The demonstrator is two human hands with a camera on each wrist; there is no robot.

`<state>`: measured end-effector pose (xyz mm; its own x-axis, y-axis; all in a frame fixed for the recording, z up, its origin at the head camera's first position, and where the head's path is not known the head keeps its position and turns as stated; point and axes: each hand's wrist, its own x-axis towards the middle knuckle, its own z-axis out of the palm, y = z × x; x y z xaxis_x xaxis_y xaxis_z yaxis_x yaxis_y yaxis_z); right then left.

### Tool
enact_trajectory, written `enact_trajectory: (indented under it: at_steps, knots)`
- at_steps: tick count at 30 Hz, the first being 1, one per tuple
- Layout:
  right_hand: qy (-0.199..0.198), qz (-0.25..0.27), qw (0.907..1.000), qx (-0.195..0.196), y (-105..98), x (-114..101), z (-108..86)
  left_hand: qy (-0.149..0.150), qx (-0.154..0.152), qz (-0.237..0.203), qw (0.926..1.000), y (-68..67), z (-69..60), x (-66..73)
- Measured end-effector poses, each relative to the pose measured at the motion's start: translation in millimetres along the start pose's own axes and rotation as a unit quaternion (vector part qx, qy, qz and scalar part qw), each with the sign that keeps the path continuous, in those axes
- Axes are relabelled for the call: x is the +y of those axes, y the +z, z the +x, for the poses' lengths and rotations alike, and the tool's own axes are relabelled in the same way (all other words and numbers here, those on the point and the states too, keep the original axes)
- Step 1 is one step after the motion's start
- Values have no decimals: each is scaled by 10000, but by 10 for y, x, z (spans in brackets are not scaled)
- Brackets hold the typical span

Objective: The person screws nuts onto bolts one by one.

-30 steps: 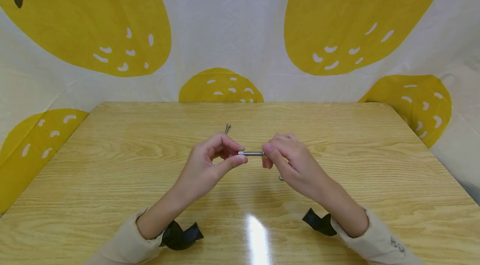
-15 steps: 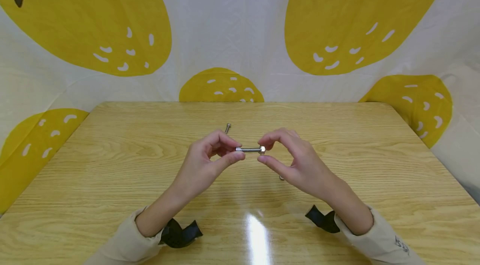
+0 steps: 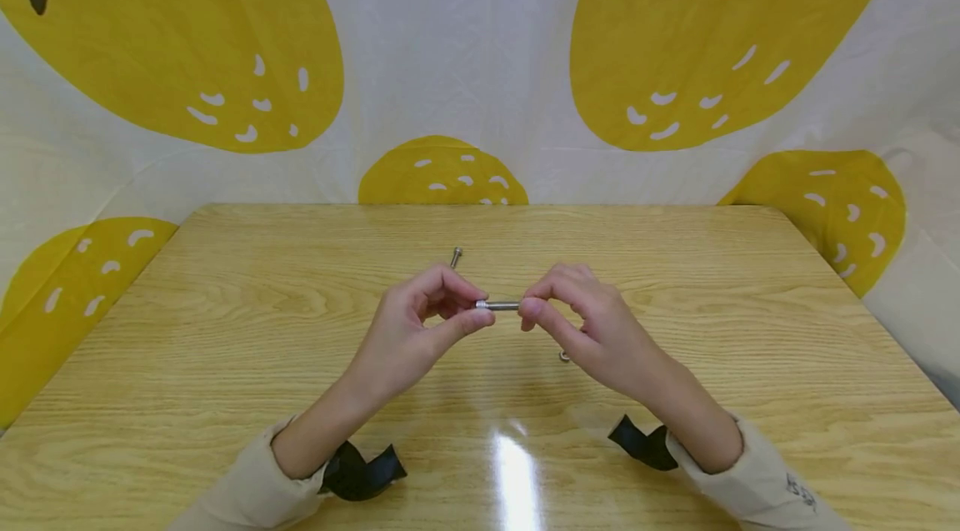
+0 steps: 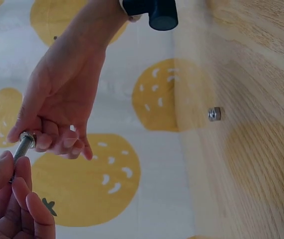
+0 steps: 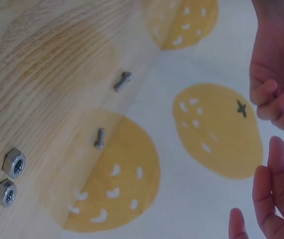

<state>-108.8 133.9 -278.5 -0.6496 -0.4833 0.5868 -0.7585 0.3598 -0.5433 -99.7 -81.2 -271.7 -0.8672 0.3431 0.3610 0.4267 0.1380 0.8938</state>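
In the head view my left hand pinches the head end of a metal bolt between thumb and index finger. The bolt lies level above the table. At its other end my right hand pinches a nut, which its fingers hide in the head view. From the left wrist, the nut shows around the end of the threaded shank, at the right hand's fingertips. Both hands appear at the right of the right wrist view, where the held bolt is mostly cut off.
Behind the left hand a loose bolt lies on the wooden table. The right wrist view has another bolt and two hex nuts on the tabletop. A lemon-patterned cloth hangs along the far edge.
Half a second ago the right thumb and fingers were spread apart around the nut, leaving it visible. Now they have closed over it. The left hand keeps its pinch on the bolt.
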Motion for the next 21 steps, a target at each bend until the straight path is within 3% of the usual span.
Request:
enact_trajectory:
  at_steps: [6, 13, 21]
  knots:
    - [93, -199, 9997, 125, 28, 10, 1, 45, -10, 89, 9999, 16, -5, 3]
    - [601, -79, 9982, 7, -38, -39, -4, -110, 38, 84, 9999, -2, 0, 4]
    - [-267, 152, 9993, 194, -47, -10, 19, -110, 107, -30, 9999, -33, 5, 13]
